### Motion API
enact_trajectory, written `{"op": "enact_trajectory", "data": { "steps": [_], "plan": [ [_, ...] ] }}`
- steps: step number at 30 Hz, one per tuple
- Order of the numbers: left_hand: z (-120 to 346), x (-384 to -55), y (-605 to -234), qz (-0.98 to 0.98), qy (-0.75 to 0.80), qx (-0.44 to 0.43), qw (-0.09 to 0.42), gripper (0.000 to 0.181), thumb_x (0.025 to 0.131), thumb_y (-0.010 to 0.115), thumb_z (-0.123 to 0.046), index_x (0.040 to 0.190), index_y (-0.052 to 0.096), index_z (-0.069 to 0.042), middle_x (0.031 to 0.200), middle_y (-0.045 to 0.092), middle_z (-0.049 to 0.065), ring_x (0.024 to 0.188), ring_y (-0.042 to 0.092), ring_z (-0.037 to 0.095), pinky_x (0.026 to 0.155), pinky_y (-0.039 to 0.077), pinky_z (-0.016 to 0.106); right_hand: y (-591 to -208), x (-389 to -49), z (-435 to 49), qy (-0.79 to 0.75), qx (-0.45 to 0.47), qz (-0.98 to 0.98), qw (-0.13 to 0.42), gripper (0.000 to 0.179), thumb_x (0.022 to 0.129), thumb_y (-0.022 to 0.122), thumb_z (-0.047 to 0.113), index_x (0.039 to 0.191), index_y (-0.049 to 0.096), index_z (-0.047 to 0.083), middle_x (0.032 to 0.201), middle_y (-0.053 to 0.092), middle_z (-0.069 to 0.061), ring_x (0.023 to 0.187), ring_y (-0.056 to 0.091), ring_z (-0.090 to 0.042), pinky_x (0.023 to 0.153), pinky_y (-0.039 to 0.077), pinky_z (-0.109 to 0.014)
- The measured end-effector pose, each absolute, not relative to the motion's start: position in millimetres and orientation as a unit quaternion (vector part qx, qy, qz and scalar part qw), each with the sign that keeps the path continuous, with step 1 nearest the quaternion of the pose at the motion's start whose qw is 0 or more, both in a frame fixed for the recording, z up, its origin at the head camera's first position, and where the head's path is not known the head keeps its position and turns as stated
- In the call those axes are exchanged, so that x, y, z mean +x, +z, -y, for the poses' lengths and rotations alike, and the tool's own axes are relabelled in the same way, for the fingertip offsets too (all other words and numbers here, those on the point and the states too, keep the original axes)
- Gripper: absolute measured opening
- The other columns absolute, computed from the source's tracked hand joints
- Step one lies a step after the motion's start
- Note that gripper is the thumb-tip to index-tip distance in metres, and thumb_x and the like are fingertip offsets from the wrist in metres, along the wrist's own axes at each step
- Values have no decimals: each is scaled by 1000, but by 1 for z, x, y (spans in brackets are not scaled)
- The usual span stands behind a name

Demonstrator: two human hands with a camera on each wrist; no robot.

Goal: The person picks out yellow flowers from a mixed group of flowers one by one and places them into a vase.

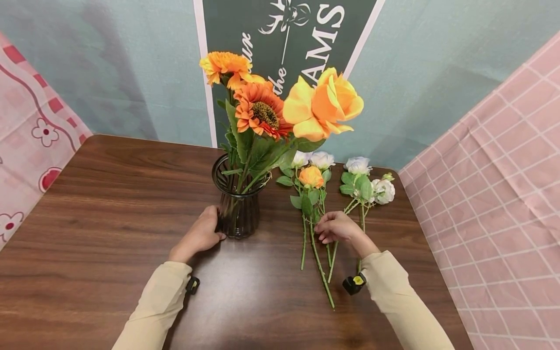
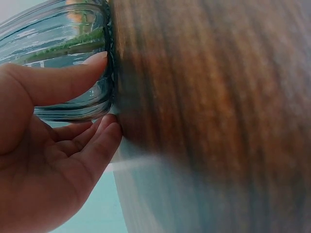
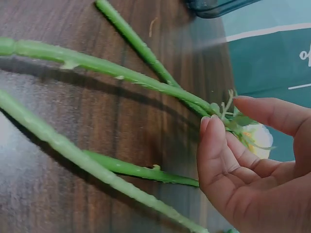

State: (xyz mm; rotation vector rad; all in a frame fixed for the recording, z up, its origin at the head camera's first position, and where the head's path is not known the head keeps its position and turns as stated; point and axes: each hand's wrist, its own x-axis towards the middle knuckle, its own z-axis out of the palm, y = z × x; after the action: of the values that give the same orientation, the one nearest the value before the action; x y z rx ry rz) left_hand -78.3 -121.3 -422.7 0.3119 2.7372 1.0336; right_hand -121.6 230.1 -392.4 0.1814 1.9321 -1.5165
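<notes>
A dark ribbed glass vase stands upright, holding a yellow-orange carnation-like flower, an orange sunflower and a large orange rose. My left hand grips its lower left side; in the left wrist view the thumb lies along the glass and the fingers curl by the base. Over the loose stems is my right hand, fingers bent and thumb apart. Its fingertips are at a green stem, probably that of a small orange rose. No firm pinch shows.
Several pale roses with leafy stems lie on the right of the brown wooden table. Behind it hangs a blue cloth with a dark green printed panel. A pink checked cloth borders the right side.
</notes>
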Motion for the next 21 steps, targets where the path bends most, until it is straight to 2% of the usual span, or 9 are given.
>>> {"op": "enact_trajectory", "data": {
  "steps": [11,17,21],
  "plan": [
    [121,-78,-422,-927,347,106,97,56,75,66,-1,119,35,16,115,41,30,112,40,42,94,34,50,-406,-119,-226,-554,72,-757,339,5,80,59,-3,83,55,-4,74,61,-9,54,57,-14,51,51,-25],
    [122,-78,-422,-926,348,103,99,56,76,65,0,120,34,15,115,40,30,113,39,42,95,33,50,-406,-117,-224,-557,69,-755,339,7,80,56,-5,86,55,-8,76,62,-11,53,56,-13,51,51,-25],
    [122,-78,-423,-927,346,103,99,57,76,65,-1,120,34,16,116,40,31,114,39,43,95,33,50,-406,-117,-222,-563,77,-750,340,6,79,55,-8,84,53,-5,73,59,-10,53,57,-13,52,51,-25]
  ]
}}
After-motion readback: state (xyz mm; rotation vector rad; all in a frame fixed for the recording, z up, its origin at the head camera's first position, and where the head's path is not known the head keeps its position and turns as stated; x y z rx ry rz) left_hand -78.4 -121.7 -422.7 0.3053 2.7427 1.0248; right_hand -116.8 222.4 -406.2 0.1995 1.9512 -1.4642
